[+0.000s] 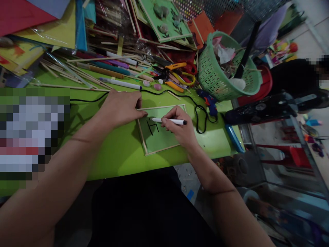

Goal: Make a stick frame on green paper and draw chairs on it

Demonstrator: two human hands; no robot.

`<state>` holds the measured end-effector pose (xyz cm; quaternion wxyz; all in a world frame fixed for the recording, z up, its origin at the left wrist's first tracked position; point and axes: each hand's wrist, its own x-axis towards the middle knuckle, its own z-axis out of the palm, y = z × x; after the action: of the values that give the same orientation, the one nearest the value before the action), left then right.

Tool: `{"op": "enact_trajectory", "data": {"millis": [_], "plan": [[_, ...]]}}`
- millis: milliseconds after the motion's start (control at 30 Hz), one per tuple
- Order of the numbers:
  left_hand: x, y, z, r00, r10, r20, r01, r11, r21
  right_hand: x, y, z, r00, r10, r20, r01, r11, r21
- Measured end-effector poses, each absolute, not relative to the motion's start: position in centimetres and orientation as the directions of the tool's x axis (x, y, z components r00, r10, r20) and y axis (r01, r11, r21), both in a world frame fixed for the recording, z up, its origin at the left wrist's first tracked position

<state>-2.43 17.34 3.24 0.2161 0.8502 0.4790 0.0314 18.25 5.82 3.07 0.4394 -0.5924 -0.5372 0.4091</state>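
- Green card [166,140], edged with thin pale sticks, lies flat between and under your two hands.
- Your right hand [181,129] rests over the card's right side, thumb and fingers pinching a white marker [177,121]; the tip points left, at the strokes, the black end sticks out to the right.
- Black strokes [151,128] stand on the card just left of your right fingers, short of your left thumb.
- Your left hand [120,108] is at the card's upper left corner: thumb stretched out over the edge, apart from the loosely bent fingers; nothing seen in its grasp.
- Bright green table [115,147] shows below your left hand and around the card.
- Black cord [189,96] runs from left of your left hand, past its far side, and loops to the right of your right hand.
- Just beyond your left fingers: a purple-and-white pen [120,83], then, to its right, a pink pebble [157,87].
- Blue glue gun [210,103] lies beyond your right hand and to its right, near the cord's loop.
- Orange-handled pliers [176,66] lie farther out, among loose tools and sticks.
- Light green basket [217,70], beyond the glue gun, holds crumpled scraps.
- Farthest ahead of your hands: another green framed panel [167,19], grey pebbles fixed or laid on it; I cannot tell which.
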Motion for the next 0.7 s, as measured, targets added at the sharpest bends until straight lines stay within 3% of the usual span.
{"op": "enact_trajectory", "data": {"millis": [700], "plan": [[-2.44, 17.27, 3.59, 0.558, 0.815, -0.158, 0.803, -0.482, 0.351, 18.30, 5.67, 3.32, 0.078, 0.997, -0.007, 0.275, -0.028, -0.961]]}}
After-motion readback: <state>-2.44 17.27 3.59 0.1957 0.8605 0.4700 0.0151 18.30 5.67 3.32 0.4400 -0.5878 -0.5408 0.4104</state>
